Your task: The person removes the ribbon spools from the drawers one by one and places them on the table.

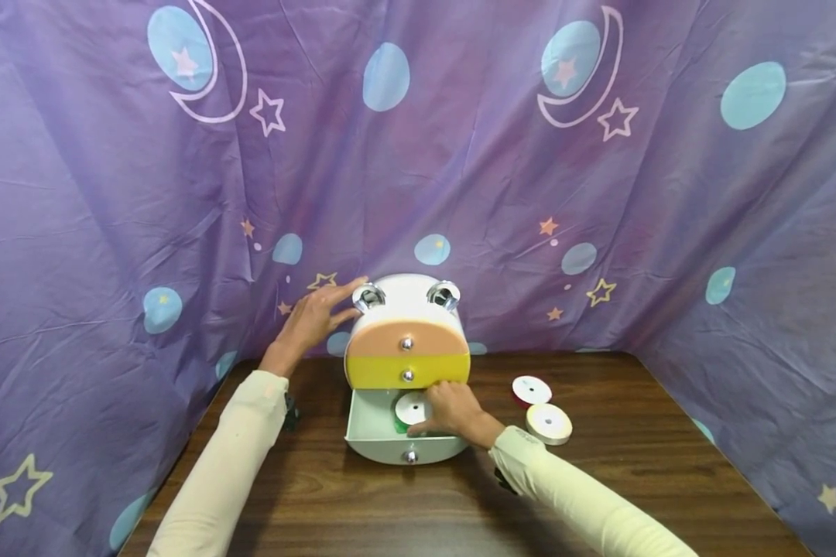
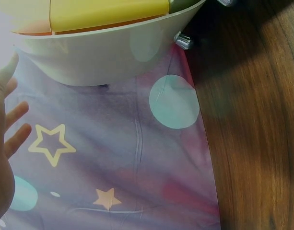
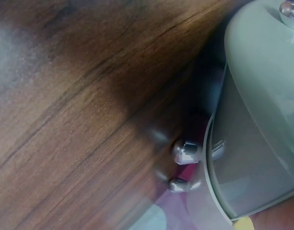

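Note:
A small chest of drawers (image 1: 407, 371) with a frog-like top and two silvery ring-shaped eyes stands on the table. Its green bottom drawer (image 1: 372, 422) is pulled out. Inside lies a ribbon spool (image 1: 411, 404) with a white face and green ribbon. My right hand (image 1: 453, 406) reaches into the drawer and holds the spool by its right side, thumb toward the front; part of the grip is hidden. My left hand (image 1: 313, 313) is at the chest's upper left, fingers extended by the left eye. The left wrist view shows its fingers (image 2: 17, 115) spread beside the white casing.
Two more ribbon spools lie on the table right of the chest, one with a red edge (image 1: 532, 391) and one pale yellow (image 1: 549, 424). The orange drawer (image 1: 383, 340) and yellow drawer (image 1: 376, 373) are closed. A purple patterned curtain (image 1: 488, 193) hangs behind.

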`<state>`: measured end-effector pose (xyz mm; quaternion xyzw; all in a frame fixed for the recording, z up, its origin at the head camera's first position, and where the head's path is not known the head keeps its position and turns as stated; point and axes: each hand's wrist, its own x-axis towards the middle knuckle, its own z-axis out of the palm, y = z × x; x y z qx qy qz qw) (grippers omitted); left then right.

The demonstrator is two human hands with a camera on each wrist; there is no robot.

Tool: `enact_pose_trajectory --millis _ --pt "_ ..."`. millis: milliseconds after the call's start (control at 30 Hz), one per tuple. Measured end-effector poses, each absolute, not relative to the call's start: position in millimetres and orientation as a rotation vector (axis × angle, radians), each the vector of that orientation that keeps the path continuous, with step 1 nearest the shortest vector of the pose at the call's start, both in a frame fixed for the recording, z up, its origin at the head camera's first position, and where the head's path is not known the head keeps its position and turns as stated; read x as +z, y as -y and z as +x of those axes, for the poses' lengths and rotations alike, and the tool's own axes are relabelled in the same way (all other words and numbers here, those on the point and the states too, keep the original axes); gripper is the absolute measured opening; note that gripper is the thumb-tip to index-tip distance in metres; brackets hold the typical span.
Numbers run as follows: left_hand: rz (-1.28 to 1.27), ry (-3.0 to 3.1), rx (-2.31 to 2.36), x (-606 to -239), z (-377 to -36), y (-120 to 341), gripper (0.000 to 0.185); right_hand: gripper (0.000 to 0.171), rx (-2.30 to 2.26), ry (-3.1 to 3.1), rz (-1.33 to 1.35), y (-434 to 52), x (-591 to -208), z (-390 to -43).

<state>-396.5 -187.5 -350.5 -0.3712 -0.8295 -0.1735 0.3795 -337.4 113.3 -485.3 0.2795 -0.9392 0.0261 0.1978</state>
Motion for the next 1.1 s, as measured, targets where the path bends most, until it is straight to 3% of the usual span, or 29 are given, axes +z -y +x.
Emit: enact_pose_trajectory --millis 767,1100 --pt "-0.938 2.129 -0.442 -352 -396 187 0.068 0.054 0.283 2.657 0.858 -127 -451 -309" --pt "-0.94 2.137 -0.445 -350 -396 187 0.068 0.055 0.314 2.636 0.87 -140 -431 -294"
